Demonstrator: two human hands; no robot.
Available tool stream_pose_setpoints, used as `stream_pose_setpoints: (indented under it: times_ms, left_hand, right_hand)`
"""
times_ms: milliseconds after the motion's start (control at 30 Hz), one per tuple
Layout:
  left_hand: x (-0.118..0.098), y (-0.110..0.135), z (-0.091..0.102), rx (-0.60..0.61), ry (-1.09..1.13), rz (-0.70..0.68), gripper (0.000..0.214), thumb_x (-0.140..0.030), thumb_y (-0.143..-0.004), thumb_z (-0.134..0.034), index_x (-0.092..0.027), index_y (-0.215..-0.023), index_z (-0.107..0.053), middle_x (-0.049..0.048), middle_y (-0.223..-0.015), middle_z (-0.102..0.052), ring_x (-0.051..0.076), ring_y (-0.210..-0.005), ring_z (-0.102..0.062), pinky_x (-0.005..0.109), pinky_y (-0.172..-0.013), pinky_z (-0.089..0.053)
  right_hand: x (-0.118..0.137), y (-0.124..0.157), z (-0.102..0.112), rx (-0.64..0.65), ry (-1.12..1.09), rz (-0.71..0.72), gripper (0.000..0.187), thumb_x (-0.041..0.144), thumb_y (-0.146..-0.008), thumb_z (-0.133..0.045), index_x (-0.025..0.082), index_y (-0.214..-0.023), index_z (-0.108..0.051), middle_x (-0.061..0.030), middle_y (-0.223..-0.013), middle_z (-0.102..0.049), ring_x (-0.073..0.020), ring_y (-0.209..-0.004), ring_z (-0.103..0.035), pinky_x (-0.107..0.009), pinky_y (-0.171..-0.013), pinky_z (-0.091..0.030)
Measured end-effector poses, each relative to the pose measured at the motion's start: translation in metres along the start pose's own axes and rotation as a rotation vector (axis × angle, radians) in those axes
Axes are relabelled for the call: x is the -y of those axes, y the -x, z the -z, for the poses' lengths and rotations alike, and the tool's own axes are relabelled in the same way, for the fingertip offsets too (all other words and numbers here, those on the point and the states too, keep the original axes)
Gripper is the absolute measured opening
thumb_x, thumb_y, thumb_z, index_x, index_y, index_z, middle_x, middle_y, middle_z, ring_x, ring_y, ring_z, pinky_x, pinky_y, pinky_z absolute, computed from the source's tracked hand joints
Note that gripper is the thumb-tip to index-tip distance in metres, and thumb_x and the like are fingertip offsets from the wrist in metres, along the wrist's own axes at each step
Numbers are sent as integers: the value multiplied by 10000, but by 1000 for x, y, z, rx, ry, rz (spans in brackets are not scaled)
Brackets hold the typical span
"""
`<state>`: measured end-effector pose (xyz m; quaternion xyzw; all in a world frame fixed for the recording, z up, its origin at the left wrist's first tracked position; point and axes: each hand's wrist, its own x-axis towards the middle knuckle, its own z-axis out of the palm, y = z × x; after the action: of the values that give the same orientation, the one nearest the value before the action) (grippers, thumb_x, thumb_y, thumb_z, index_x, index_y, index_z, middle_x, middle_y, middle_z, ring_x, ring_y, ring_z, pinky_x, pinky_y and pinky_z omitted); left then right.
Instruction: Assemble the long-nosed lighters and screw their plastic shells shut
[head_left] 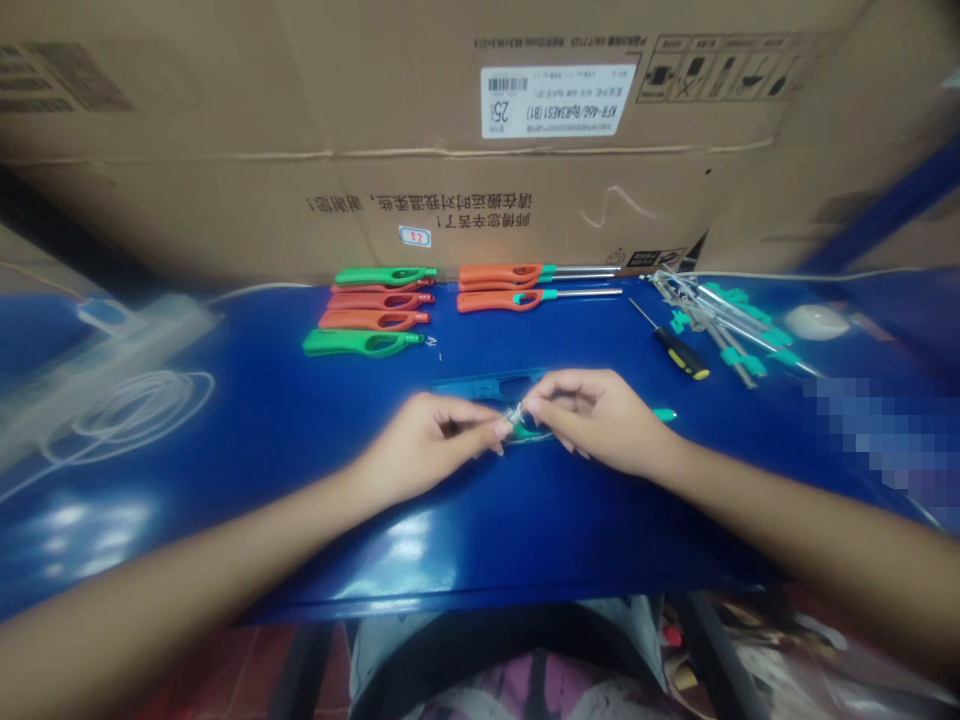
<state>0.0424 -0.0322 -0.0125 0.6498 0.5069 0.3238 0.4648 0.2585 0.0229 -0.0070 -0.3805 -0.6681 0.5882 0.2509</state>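
My left hand [431, 440] and my right hand [600, 410] meet at the middle of the table. Their fingertips pinch a small shiny part [514, 413] between them; its exact kind is too small to make out. Just behind and below the fingers lies a blue lighter handle shell [469, 387], partly covered by my right hand. A green piece [534, 435] shows under the fingertips, and a green tip [665, 414] sticks out past my right wrist.
Several green and red-orange lighter handles [375, 318] lie at the back left. Orange lighters with metal tubes [487, 300] lie beside them. A black-yellow screwdriver [679, 353], several metal rods with teal parts [739, 330] and a coiled white cord [131, 420] flank them. A cardboard wall [247, 190] stands behind.
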Motion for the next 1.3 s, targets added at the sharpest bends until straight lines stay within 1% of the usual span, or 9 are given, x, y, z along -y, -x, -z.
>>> stream_pose_setpoints:
  times_ms: [200,333,467,567,800,1133,1300]
  left_hand:
    - [1,0,-1,-9,-19,-7,224,-339,-894,-695,-161,-801,-795,23,-816,-786,144,-748,-679,208,-721,-489]
    - [2,0,-2,-10,-25,-10,229,-340,-896,-690,-161,-793,-791,20,-809,-784,144,-743,-679,208,-714,-487]
    - [2,-1,-2,-2,-30,-10,241,-348,-901,-682,-159,-801,-791,23,-812,-784,143,-737,-675,208,-700,-485]
    - [1,-2,-1,2,-22,-15,240,-350,-905,-677,-159,-822,-795,25,-808,-782,139,-727,-673,210,-704,-489]
    - [0,-1,2,16,-23,11,252,-385,-906,-680,-168,-856,-798,29,-816,-781,141,-732,-673,222,-714,-496]
    - [-1,-1,2,17,-12,11,237,-360,-904,-686,-160,-837,-795,27,-814,-782,139,-737,-677,211,-723,-493]
    - [-1,-1,1,15,-16,9,227,-341,-898,-691,-155,-813,-791,26,-813,-781,138,-742,-676,204,-724,-486]
  right_hand:
    - [-2,1,-2,-8,35,56,249,382,-851,-663,139,-804,-641,55,-508,-521,-61,-421,-445,-197,-406,-324]
    - [-3,2,-4,-27,64,84,233,364,-858,-648,138,-801,-639,60,-483,-511,-63,-413,-448,-198,-413,-337]
    - [-2,2,-5,-23,52,53,228,361,-857,-648,140,-803,-637,58,-486,-520,-64,-412,-469,-189,-411,-360]
    - [-1,0,-3,-5,24,10,236,378,-850,-662,148,-810,-629,63,-476,-522,-62,-384,-460,-182,-384,-372]
    - [1,-3,2,11,-61,-32,324,452,-793,-750,161,-843,-618,63,-483,-542,-71,-402,-487,-187,-386,-440]
    - [0,-2,0,14,-68,-44,415,519,-739,-792,145,-839,-643,58,-488,-540,-69,-406,-481,-184,-380,-428]
    - [-1,-1,1,16,-44,-45,385,499,-758,-780,144,-829,-647,52,-494,-546,-74,-417,-489,-194,-393,-424]
